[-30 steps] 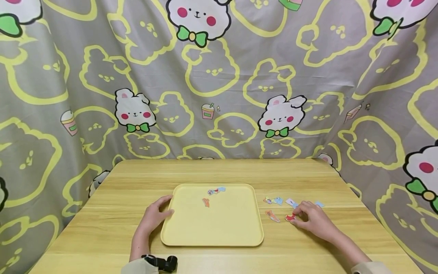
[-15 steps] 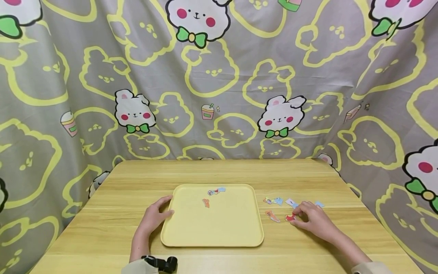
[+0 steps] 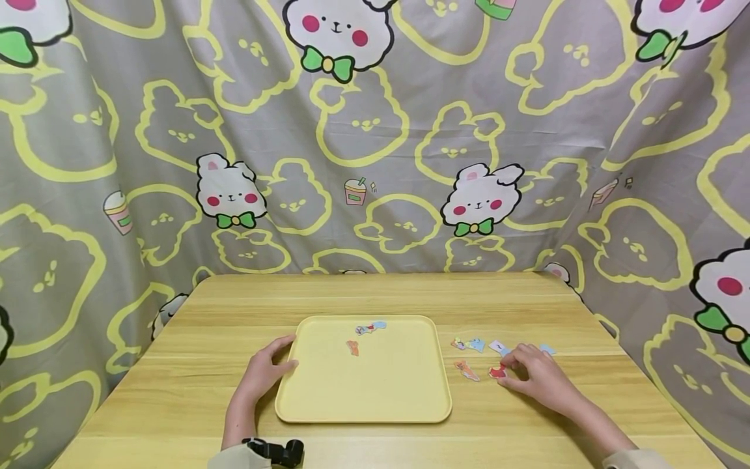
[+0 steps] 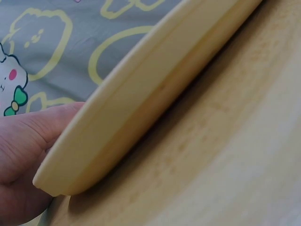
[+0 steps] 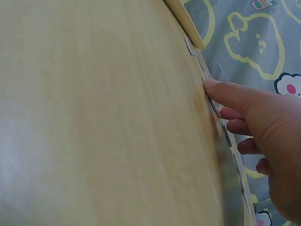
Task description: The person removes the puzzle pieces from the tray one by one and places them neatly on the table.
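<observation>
Grey cloth (image 3: 404,172) hangs behind the table (image 3: 176,391) and along both sides, turning at a corner on the left and another on the right. Soft vertical folds run down it, deepest on the left; the back stretch is flatter, with faint creases. Its print mixes thick yellow animal outlines (image 3: 319,117), white rabbits (image 3: 231,192) with red cheeks and green bows (image 3: 237,219), and small pink cups (image 3: 355,192). The table has a pale, yellowish wood-grain top, its grain running side to side, and rounded far corners. Its far edge lies close to the back cloth; whether they touch is hard to tell. Light falls evenly, leaving a pale sheen on the tabletop in both wrist views.
</observation>
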Tool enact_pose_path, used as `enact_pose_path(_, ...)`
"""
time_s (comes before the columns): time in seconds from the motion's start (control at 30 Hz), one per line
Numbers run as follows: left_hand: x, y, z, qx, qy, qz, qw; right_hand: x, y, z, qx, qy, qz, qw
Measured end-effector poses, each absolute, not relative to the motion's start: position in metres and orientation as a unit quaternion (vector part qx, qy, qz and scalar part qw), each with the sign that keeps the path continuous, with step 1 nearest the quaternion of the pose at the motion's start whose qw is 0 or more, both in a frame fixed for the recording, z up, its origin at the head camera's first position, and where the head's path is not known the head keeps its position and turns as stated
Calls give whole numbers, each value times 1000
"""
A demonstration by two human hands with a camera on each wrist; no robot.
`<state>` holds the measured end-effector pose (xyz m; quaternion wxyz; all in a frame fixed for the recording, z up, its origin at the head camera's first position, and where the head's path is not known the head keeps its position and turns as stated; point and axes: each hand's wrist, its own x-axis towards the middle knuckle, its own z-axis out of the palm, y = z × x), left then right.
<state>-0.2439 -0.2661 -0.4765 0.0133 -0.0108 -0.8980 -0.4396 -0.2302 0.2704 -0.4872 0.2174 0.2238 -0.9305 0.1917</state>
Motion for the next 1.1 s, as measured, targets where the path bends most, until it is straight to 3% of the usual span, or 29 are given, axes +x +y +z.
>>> enact_pose_path(0.43,-244,-268,-476,-8,-897,-441,16,-234,263,-484,213,-925,238,205)
enact_pose_path(1.1,-245,-267,-477,-11,-894,-448,17,-250,220,-473,273,-893,301,192)
